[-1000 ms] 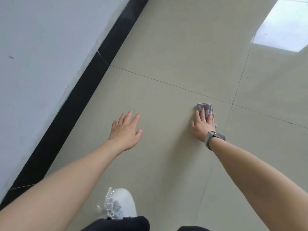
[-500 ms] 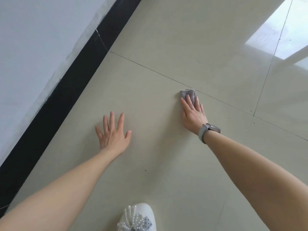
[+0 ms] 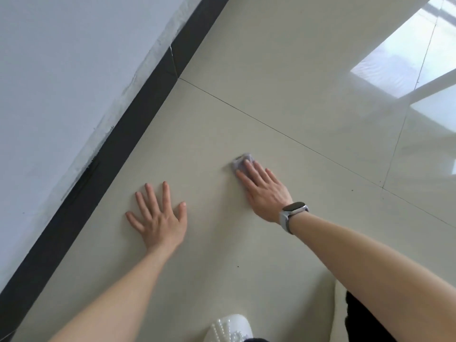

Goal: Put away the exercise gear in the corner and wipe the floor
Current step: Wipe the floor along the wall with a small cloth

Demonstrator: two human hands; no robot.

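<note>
Floor [image 3: 283, 77]: pale beige glossy tiles, thin dark grout lines crossing at the right; bright window glare at upper right; a few dark specks, 1 below and between the hands.

Wall [image 3: 61, 82]: white, upper left, running diagonally, rough paint edge along its base.

Skirting [image 3: 118, 154]: black band between wall and floor, 1 joint visible near the top.

Left arm: bare forearm entering from bottom left. Left hand [image 3: 158, 218]: palm down, flat on the floor, all 5 fingers straight and spread, holding nothing.

Right arm: bare forearm entering from bottom right. Right hand [image 3: 265, 191]: palm down, fingers straight and close together, pressing the cloth against the floor; grip flat, not curled.

Shoe [image 3: 232, 328]: white, pearl-like beads on the toe, at the bottom edge between the arms; partly cut off.

Dark garment [image 3: 357, 317]: black fabric, bottom right, under the right arm; only a patch shows.

Watch [image 3: 293, 212]: dark rectangular face, grey strap, on the right wrist.

Cloth [image 3: 240, 162]: small, greyish-lilac, folded, on the floor under the right fingertips, only its far end showing; blurred. It lies well apart from the skirting, just right of the left hand's reach.
</note>
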